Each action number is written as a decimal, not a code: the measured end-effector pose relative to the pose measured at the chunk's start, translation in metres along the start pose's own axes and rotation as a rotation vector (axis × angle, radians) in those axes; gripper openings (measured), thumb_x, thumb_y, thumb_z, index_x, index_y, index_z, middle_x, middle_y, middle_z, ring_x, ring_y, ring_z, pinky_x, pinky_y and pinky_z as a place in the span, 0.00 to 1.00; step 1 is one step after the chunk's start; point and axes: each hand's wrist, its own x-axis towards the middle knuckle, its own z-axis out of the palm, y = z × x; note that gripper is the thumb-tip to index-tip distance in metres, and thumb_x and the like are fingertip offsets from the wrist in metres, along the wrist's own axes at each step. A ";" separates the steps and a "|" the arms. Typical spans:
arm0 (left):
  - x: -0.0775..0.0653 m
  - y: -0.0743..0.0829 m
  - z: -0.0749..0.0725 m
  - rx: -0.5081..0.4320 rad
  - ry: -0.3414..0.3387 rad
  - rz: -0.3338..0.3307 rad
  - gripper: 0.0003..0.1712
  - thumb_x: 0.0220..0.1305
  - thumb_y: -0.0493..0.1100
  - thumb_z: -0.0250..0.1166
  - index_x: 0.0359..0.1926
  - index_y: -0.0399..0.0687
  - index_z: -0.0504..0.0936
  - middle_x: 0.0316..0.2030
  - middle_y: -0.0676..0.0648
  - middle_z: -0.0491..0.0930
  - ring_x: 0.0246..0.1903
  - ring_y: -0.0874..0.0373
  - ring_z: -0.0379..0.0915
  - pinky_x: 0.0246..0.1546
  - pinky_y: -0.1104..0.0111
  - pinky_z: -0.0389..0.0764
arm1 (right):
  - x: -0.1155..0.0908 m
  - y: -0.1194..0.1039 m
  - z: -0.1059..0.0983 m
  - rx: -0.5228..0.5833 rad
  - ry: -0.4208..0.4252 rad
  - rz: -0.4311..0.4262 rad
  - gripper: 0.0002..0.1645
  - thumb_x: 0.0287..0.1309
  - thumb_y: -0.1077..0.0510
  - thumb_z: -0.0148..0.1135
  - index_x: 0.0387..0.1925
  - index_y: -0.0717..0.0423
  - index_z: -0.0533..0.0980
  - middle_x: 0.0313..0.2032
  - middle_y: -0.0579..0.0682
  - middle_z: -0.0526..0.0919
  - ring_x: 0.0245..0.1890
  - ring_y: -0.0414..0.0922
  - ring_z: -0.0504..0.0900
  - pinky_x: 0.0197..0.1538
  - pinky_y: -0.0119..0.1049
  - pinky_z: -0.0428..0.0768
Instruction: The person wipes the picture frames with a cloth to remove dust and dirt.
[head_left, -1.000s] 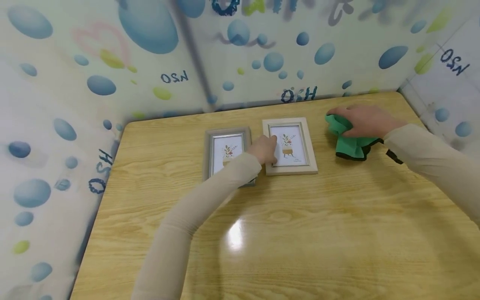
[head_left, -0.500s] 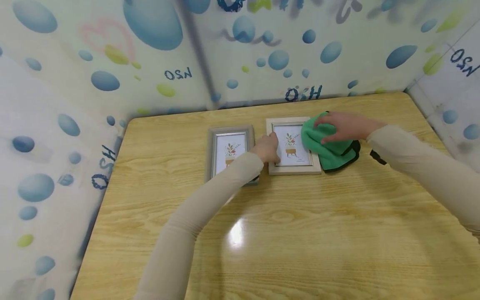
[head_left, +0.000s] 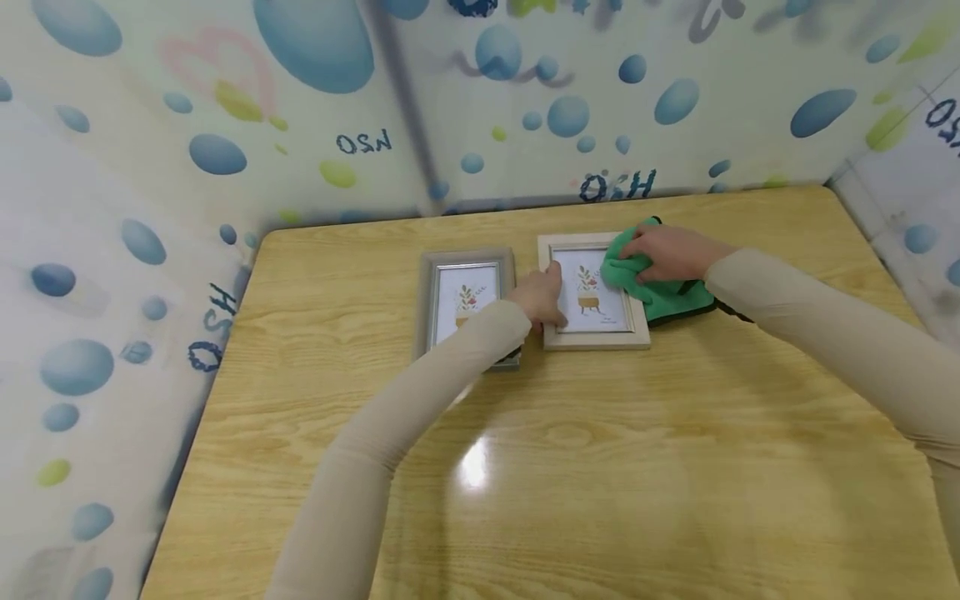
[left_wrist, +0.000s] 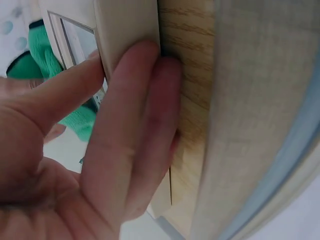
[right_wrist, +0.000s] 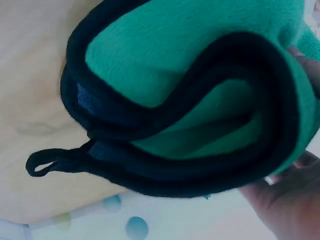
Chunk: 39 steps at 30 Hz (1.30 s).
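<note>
A cream picture frame (head_left: 600,341) lies flat on the table, a potted-plant print behind its front. My left hand (head_left: 542,297) grips its left side; in the left wrist view the thumb lies over the inner border and the fingers (left_wrist: 117,110) press along the outer edge. My right hand (head_left: 678,252) holds a bunched green cloth (head_left: 663,302) against the right part of the frame, covering some of the print and border. Black trim and a small hanging loop (right_wrist: 42,162) show on the cloth in the right wrist view.
Just left of the cream frame lies a grey picture frame (head_left: 426,300) with a similar print, partly hidden by the left forearm. The wood-grain table (head_left: 600,467) meets a wall (head_left: 300,142) patterned with blue and green drops at the back and left.
My right hand has brought the green cloth leftward from the bare table onto the right side of the cream frame. The left hand keeps its place at the frame's left edge.
</note>
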 end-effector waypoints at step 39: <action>0.013 -0.006 0.000 -0.106 -0.077 -0.048 0.51 0.56 0.40 0.73 0.69 0.42 0.45 0.56 0.29 0.70 0.18 0.52 0.81 0.20 0.67 0.82 | -0.025 -0.030 0.024 -0.129 0.088 -0.062 0.23 0.57 0.60 0.68 0.54 0.57 0.78 0.48 0.62 0.74 0.33 0.52 0.80 0.32 0.47 0.81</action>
